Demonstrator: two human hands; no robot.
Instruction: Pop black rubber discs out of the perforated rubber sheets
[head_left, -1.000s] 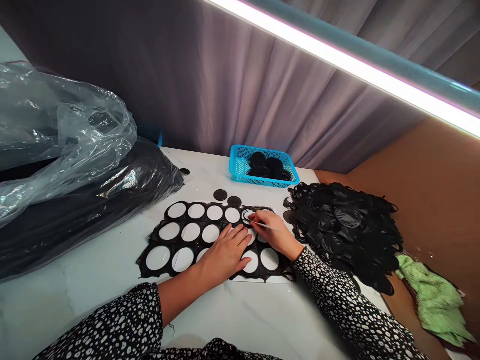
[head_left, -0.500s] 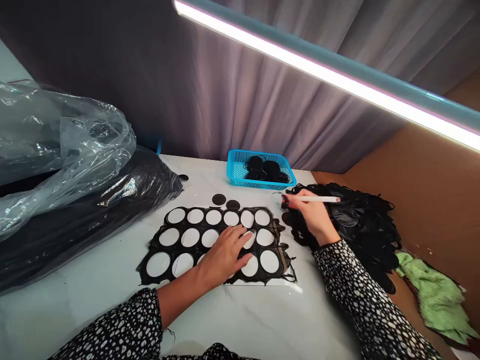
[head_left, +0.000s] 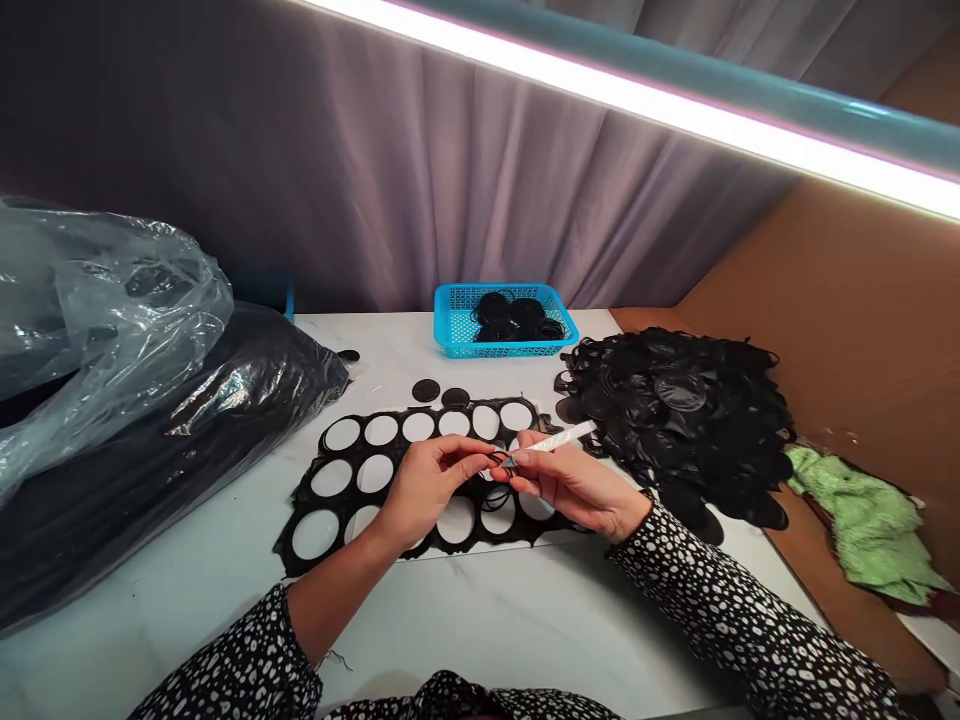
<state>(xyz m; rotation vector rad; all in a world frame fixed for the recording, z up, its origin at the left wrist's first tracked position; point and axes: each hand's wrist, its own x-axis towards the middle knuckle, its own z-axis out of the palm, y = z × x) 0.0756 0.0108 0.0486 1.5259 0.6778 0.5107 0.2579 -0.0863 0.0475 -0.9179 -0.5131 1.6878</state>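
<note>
Single head-worn camera, near, above tabletop [head_left: 510,610], facing forward and down, curtain [head_left: 480,180] beyond

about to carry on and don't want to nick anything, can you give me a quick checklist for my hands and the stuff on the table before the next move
1. Left hand pinching the thin, black, rubbery rings: ok.
2. Slim, white-handled, pen-like tool held in the right hand: ok.
3. Tool's tip clear of the left hand: cannot tell; it is close, and contact is unclear.
4. Black, rubbery sheet with round holes lying on the table beneath the hands: ok.
5. Light blue, perforated plastic basket upright behind the sheet: ok.
6. Number of rings held: cannot tell; they overlap.
</note>
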